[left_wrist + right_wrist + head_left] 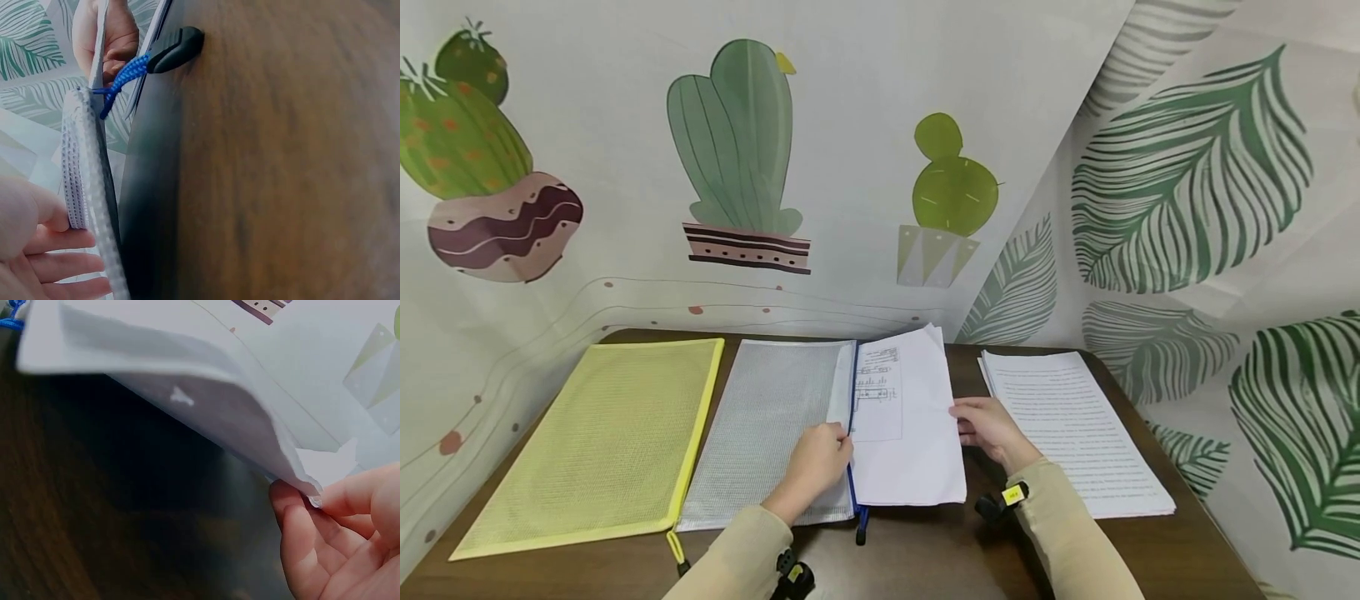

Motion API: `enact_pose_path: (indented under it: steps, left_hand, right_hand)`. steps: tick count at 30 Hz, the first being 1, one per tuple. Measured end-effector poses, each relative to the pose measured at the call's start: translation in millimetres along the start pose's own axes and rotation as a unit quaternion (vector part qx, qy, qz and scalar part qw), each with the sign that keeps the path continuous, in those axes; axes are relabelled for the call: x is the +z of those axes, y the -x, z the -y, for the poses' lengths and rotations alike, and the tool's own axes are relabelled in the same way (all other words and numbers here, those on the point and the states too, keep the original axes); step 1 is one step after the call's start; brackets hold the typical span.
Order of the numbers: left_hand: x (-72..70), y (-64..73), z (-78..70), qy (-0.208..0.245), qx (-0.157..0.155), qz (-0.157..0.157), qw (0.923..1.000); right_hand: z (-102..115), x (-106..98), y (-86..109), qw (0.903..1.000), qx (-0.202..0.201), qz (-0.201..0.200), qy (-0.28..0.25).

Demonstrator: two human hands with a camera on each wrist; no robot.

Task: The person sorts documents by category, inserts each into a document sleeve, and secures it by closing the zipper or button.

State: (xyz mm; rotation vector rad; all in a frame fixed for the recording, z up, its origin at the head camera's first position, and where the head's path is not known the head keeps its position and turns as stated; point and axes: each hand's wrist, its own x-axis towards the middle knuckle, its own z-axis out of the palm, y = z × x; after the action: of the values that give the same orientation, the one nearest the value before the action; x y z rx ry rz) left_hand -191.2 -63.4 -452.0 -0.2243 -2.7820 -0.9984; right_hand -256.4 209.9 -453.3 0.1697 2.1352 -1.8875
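Observation:
A white mesh zipper pouch [767, 417] with a blue zipper edge lies in the middle of the table. My left hand [816, 462] grips its top layer near that edge, thumb on one side and fingers on the other in the left wrist view. Sheets of paper [917, 467] with a printed diagram stick out of the pouch's right side; how far they reach inside is hidden. My right hand [992, 429] pinches their right edge between thumb and fingers. From the right wrist view, the paper [187, 400] bows upward, raised off the table.
Left of the pouch lies a yellow mesh zipper pouch [602, 425]. A stack of printed sheets [1067, 425] rests on the right of the brown table [917, 558]. The black zipper pull [178, 50] hangs from a blue cord. A cactus-patterned cloth [850, 167] stands behind.

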Motion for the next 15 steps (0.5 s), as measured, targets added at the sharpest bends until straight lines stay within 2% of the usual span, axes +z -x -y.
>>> enact_pose_path:
  steps: [8,15]
  left_hand:
    - [-0.2,0.7,2.3,-0.003,0.000,0.006,1.0000]
    - [-0.1,0.2,-0.5,-0.001,0.003,0.005,1.0000]
  right_hand:
    - [4.9,-8.5,3.9,0.9999,-0.006,0.003,0.013]
    - [-1.2,-3.2,-1.5,1.0000,-0.004,0.004,0.002]
